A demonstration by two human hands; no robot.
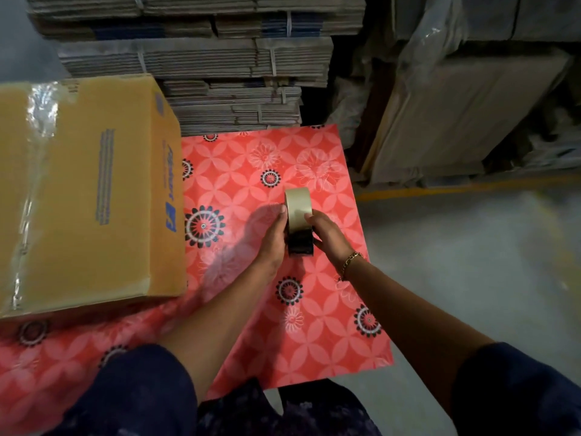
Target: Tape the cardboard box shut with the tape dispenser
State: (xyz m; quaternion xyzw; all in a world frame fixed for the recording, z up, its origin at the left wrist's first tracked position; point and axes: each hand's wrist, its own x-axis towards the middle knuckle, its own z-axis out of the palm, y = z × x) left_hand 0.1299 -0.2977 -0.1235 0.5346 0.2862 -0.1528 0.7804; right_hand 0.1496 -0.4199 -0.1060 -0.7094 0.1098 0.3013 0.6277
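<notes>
Table (pixel 314 325) w/ red-pink floral oilcloth, black-and-white rosettes scattered on it. Grey concrete floor (pixel 471 278) to the right, w/ an orange line painted near the wall. Behind the table: bundles of flat cardboard sheets (pixel 204 67) tied w/ straps, stacked high; more wrapped packs (pixel 456 114) at right, some under clear plastic.

Count: 1 cardboard box (pixel 85 190), 1 tape dispenser (pixel 299 225), 2 hands.

Box sits on the table's left part, flaps down, shiny clear tape along its top seam, blue print on side. Dispenser is held above the table mid-right, apart from the box; tan roll up top, black body below. Left hand (pixel 273 240) has its grip around the dispenser's left side; right hand (pixel 327 234) pinches the roll's right edge, gold bracelet (pixel 351 261) on the wrist.
</notes>
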